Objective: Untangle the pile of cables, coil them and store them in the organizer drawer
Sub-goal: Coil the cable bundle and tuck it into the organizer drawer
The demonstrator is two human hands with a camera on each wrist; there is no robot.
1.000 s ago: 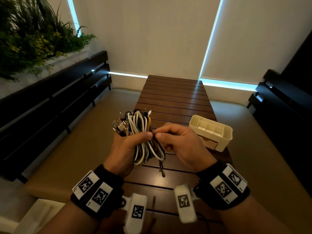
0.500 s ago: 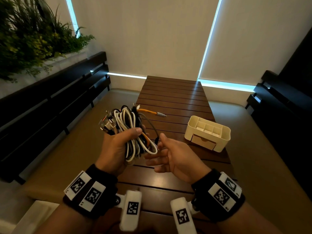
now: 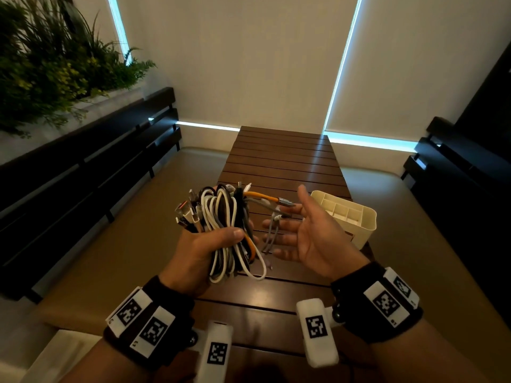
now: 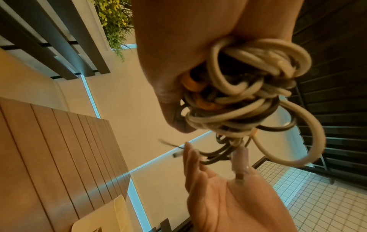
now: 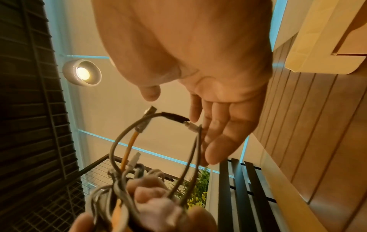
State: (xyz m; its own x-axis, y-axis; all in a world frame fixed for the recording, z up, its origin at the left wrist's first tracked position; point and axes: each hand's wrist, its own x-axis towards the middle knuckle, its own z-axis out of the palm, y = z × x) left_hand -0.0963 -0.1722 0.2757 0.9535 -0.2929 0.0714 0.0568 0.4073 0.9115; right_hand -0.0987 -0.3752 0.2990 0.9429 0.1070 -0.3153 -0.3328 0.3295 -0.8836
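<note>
Head view: left hand (image 3: 193,252) wrapped tight round the cable bundle (image 3: 221,228), held upright above the near end of the desk (image 3: 282,161), probably so loose ends fall free for sorting. Right hand (image 3: 307,230) spread palm-up just beside the bundle, fingers straight, gripping nothing; orange cable (image 3: 260,195) and a grey lead (image 3: 269,236) reaching across towards its fingertips. Cream organizer (image 3: 356,217) standing on the desk just behind the right hand, partly covered by it, drawer front not visible here. Plants (image 3: 55,64) up at the left, dark benches (image 3: 83,167) along both sides.

Left wrist view: left hand (image 4: 178,55) clamped on the bundle (image 4: 248,94), white, dark and orange loops knotted together, one big white loop hanging clear. Right hand (image 4: 218,188) below, flat and relaxed, with a plug (image 4: 240,164) dangling against the palm. Corner of the organizer (image 4: 111,215) cut off at the bottom edge.

Right wrist view: right hand (image 5: 218,94) open, fingers (image 5: 220,141) extended over the loose ends; a dark-sleeved plug (image 5: 174,118) seemingly touching a fingertip, though blur makes contact hard to confirm. Orange cable (image 5: 129,149) and grey loops running down to the bundle (image 5: 123,196) in the left hand (image 5: 155,208), which is smeared and cropped at the bottom. Organizer (image 5: 321,39) above on the desk (image 5: 317,125), a drawer slot edge showing, whether shut fully unclear. Nothing coiled or stored yet.
</note>
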